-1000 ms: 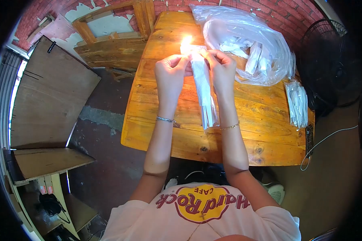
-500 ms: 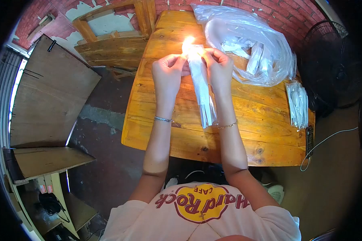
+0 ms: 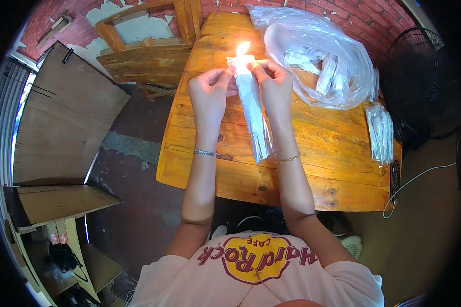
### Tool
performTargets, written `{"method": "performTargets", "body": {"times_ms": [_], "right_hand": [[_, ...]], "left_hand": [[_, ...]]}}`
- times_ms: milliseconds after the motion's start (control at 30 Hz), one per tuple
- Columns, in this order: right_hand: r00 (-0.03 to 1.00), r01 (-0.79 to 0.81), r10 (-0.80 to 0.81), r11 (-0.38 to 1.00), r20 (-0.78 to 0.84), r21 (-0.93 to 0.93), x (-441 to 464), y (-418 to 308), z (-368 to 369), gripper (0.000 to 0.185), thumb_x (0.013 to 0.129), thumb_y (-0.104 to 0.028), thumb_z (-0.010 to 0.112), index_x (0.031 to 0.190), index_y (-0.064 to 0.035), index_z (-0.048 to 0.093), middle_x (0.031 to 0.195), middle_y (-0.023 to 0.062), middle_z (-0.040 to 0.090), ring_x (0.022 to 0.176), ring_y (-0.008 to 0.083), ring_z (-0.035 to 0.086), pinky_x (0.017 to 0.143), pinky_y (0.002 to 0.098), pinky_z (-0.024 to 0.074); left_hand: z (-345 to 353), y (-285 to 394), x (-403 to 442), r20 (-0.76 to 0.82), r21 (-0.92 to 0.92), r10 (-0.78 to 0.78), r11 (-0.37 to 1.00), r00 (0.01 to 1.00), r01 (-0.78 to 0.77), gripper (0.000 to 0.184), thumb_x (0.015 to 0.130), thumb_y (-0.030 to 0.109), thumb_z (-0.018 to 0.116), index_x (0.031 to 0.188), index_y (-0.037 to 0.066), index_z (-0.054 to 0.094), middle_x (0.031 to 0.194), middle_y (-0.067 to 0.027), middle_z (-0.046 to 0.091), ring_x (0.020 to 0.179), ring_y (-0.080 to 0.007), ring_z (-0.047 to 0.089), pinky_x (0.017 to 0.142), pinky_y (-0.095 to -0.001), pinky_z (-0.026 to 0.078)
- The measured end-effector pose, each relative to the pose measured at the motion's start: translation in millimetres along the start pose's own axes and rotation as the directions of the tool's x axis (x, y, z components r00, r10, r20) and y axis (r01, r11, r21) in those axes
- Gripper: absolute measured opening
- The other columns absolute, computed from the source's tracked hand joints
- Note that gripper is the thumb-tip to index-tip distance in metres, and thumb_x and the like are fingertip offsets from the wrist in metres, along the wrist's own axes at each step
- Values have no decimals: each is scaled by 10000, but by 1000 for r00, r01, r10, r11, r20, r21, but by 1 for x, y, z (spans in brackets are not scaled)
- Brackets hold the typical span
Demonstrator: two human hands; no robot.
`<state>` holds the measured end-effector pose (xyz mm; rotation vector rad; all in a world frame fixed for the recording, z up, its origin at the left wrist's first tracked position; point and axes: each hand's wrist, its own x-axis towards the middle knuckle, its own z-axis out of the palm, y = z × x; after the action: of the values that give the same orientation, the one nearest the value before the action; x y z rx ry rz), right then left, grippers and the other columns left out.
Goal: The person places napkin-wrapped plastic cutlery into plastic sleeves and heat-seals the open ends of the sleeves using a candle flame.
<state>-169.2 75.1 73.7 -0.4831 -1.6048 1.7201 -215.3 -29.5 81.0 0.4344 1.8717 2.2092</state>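
While printed shirt [image 3: 256,258] sits nearest, wooden desk [image 3: 322,163] stretches beyond. White packets [image 3: 380,133] lie near desk's right edge. Slim clear packet [image 3: 251,110] with white contents held over desk. Left hand [image 3: 210,92] and right hand [image 3: 274,84] pinch its far end between fingers, one each side. Flame [image 3: 244,48] at that end. Large clear bag [image 3: 351,59] beyond, then brick wall [image 3: 361,23].

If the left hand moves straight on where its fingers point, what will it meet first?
The left hand would first meet the clear packet that it holds; beyond that, perhaps the flame, though depth is unclear.
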Motion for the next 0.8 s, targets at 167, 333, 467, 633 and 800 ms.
{"method": "performTargets", "body": {"times_ms": [167,333,467,633,800], "right_hand": [[1000,25,-24,999,20,-31,-2,-1,4,105,774,-58,630,746,41,648,634,44,612,560,56,507,500,217,399],[999,28,-27,997,26,-69,-3,-1,9,114,773,-71,638,742,38,645,617,51,611,546,59,511,490,220,401],[999,24,-21,997,47,-73,-4,0,12,123,777,-83,639,745,36,646,612,52,611,545,56,513,492,222,402],[997,35,-34,999,66,-19,-6,-1,17,139,781,-100,638,751,35,648,588,39,593,530,53,492,484,227,391],[994,77,-70,993,80,-87,-6,4,17,144,782,-109,639,765,33,650,577,40,581,518,57,483,482,232,390]], "left_hand": [[-6,-2,0,-12,-13,14,1000,1000,-14,197,838,139,615,843,-55,648,712,-102,644,610,-127,625,558,-253,536],[-11,0,-2,-34,-4,31,1000,999,-31,192,839,140,614,841,-48,651,714,-97,645,607,-124,623,556,-250,534],[-15,0,-2,-43,1,41,999,998,-41,199,836,151,622,831,-46,652,706,-94,643,601,-119,619,552,-245,532],[-18,3,-4,-61,4,54,999,997,-53,208,828,165,638,815,-42,655,697,-91,641,592,-114,615,544,-234,528],[-19,5,-6,-74,1,61,998,995,-61,202,825,161,641,815,-40,658,687,-87,640,578,-112,611,544,-232,528]]}}
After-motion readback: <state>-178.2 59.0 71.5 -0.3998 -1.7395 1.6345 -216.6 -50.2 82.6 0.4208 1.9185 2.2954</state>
